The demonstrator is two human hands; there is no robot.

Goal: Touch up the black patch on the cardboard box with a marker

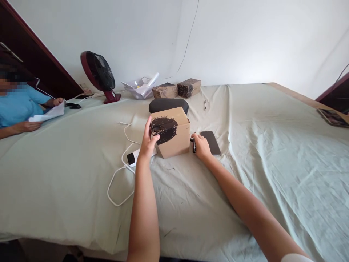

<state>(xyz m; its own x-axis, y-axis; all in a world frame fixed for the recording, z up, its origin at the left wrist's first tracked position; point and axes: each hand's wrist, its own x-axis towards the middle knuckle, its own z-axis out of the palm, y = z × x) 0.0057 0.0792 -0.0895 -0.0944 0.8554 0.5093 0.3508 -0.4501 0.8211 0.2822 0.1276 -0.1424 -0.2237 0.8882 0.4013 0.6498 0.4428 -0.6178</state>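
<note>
A brown cardboard box (pixel 177 140) stands tilted toward me on the cloth, with a black inked patch of short strokes across its left edge. My left hand (pixel 148 143) is closed on the box's left side, thumb on the near face and fingers behind. Just right of the box, my right hand (pixel 201 145) holds a black marker (pixel 194 146) between its fingers, close to the box's right face. A dark flat notebook-like thing (pixel 214 143) lies partly under or behind that hand. Behind the box rests a black oval case (pixel 167 105).
A white device with a dark screen (pixel 131 158) and a looped white cable (pixel 109 193) lie left of the box. Two patterned boxes (pixel 189 88), a clear basket (pixel 140 89) and a fan (pixel 100 74) stand by the wall. A person in blue (pixel 21 105) holds papers at left.
</note>
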